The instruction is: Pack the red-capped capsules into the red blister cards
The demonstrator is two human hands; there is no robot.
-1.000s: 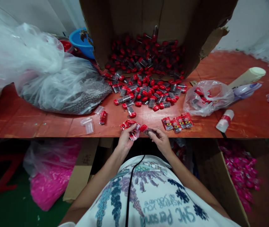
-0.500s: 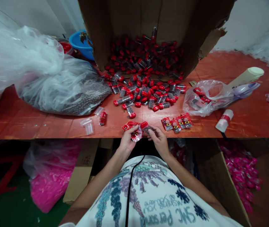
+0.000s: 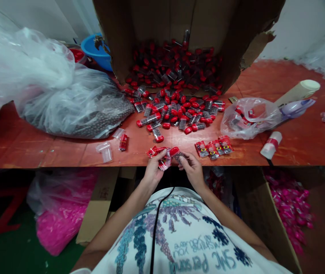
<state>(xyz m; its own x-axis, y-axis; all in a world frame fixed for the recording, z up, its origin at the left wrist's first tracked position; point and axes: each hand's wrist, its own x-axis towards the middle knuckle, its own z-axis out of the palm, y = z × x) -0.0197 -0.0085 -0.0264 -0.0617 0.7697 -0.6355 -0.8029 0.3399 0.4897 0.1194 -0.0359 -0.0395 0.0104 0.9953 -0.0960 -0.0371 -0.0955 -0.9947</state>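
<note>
My left hand (image 3: 152, 169) is closed on a small bunch of red printed sleeves (image 3: 159, 156) at the table's front edge. My right hand (image 3: 192, 170) pinches a clear vial with a red cap (image 3: 176, 153), its cap end touching the sleeves. Both hands sit just below the edge of the red table (image 3: 51, 152). A pile of red-capped vials (image 3: 176, 110) spills from a tipped cardboard box (image 3: 179, 23) straight ahead. A short row of wrapped vials (image 3: 214, 147) lies to the right of my right hand.
A big clear plastic bag (image 3: 51, 91) fills the left of the table, with a blue bowl (image 3: 96, 47) behind it. A small clear bag (image 3: 249, 116), a white bottle (image 3: 298, 93) and a capped tube (image 3: 271, 145) lie at right. Pink items fill a box (image 3: 290, 209) and bag (image 3: 56, 224) below.
My hands have come slightly closer together, bringing the vial's red cap up against the sleeves. The view has barely shifted.
</note>
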